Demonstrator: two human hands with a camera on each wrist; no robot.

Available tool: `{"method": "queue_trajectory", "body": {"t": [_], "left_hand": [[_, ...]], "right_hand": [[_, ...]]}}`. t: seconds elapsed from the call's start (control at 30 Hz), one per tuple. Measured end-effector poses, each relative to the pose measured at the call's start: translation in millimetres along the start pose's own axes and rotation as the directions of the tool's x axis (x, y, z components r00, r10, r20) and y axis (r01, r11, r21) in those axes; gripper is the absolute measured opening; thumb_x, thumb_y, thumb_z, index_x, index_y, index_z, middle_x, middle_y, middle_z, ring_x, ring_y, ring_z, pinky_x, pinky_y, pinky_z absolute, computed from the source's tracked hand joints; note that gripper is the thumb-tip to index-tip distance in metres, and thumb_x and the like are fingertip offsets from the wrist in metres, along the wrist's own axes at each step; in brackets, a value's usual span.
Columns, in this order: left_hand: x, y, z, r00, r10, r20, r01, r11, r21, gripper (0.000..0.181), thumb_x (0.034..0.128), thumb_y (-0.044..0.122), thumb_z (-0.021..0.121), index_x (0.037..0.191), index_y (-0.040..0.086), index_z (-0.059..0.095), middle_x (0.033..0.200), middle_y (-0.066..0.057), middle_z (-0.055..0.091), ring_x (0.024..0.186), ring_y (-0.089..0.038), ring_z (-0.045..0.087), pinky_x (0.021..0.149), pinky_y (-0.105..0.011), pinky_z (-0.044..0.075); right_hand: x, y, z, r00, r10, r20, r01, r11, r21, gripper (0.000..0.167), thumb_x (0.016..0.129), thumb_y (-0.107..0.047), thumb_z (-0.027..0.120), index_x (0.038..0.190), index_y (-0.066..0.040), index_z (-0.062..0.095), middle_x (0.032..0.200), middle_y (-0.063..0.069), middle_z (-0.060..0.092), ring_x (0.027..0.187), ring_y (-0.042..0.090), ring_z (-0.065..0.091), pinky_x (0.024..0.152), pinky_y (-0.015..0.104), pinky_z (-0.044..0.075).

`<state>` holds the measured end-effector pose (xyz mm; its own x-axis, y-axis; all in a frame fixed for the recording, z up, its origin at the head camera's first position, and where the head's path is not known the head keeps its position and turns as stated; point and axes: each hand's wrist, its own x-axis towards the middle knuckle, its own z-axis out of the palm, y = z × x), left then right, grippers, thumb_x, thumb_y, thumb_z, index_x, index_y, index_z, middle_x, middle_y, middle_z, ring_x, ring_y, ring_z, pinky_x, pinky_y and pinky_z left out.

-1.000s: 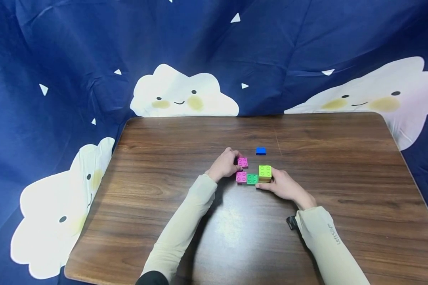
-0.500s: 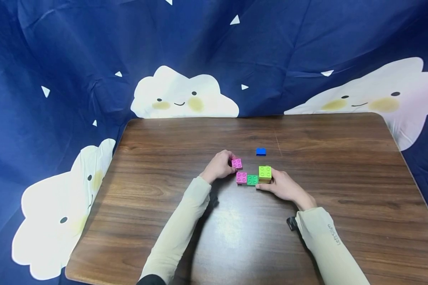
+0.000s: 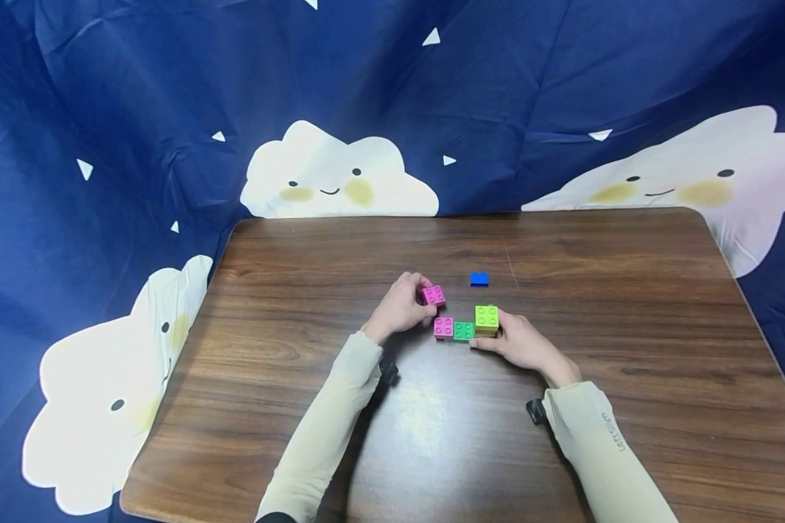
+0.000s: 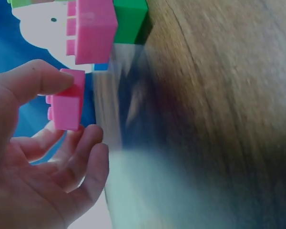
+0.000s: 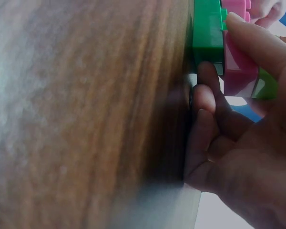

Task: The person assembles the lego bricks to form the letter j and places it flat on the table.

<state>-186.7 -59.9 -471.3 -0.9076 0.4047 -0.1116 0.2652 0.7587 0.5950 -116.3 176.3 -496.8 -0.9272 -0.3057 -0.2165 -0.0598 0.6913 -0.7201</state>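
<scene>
My left hand (image 3: 399,309) pinches a pink brick (image 3: 434,295) between thumb and fingers; in the left wrist view this brick (image 4: 67,107) is tilted and apart from the others. Just nearer to me, another pink brick (image 3: 443,327) stands beside a green brick (image 3: 463,331). At the right end of that row rises a stack topped by a lime brick (image 3: 487,317), gripped by my right hand (image 3: 526,341). The right wrist view shows a darker pink brick (image 5: 239,69) under the lime one (image 5: 265,86), with my thumb against the stack.
A small blue brick (image 3: 479,279) lies on the wooden table (image 3: 615,283), beyond the lime stack. Behind the table hangs a blue cloth (image 3: 484,87) with white clouds.
My left hand has moved left with the pink brick, away from the row's far side, and the brick has turned slightly. My right hand has stayed on the stack.
</scene>
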Motion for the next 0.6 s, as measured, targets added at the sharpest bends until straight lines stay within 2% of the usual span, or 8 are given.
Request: {"method": "queue_trajectory", "body": {"t": [0.23, 0.47, 0.6], "left_hand": [[-3.1, 5.4, -0.7, 0.997, 0.064, -0.049, -0.066, 0.997, -0.047, 0.044, 0.0767, 0.019, 0.071, 0.117, 0.004, 0.064, 0.099, -0.006, 0.053, 0.083, -0.014, 0.049, 0.070, -0.021, 0.041], [-6.8, 12.7, -0.1, 0.990, 0.108, -0.089, -0.120, 0.983, -0.137, 0.039, 0.0797, 0.019, 0.071, 0.116, 0.005, 0.065, 0.095, -0.005, 0.054, 0.084, -0.018, 0.055, 0.071, -0.019, 0.042], [-9.4, 18.4, 0.2, 0.987, 0.122, -0.107, -0.139, 0.975, -0.171, 0.037, 0.0827, 0.022, 0.071, 0.116, 0.006, 0.066, 0.096, -0.003, 0.055, 0.086, -0.017, 0.056, 0.073, -0.019, 0.044]], "right_hand": [[-1.0, 0.1, 0.3, 1.000, -0.009, -0.005, 0.009, 1.000, 0.001, 0.060, 0.086, -0.037, 0.071, 0.128, 0.002, 0.052, 0.111, 0.017, 0.066, 0.094, 0.022, 0.058, 0.087, 0.047, 0.049], [-0.8, 0.3, -0.4, 1.000, -0.012, -0.002, 0.012, 1.000, 0.005, 0.060, 0.086, -0.037, 0.071, 0.127, 0.002, 0.053, 0.111, 0.016, 0.066, 0.091, 0.020, 0.056, 0.086, 0.045, 0.049], [-0.2, 0.6, -0.7, 1.000, -0.007, 0.000, 0.007, 1.000, 0.004, 0.056, 0.086, -0.038, 0.071, 0.123, 0.000, 0.055, 0.106, 0.013, 0.066, 0.087, 0.019, 0.054, 0.082, 0.040, 0.049]]}}
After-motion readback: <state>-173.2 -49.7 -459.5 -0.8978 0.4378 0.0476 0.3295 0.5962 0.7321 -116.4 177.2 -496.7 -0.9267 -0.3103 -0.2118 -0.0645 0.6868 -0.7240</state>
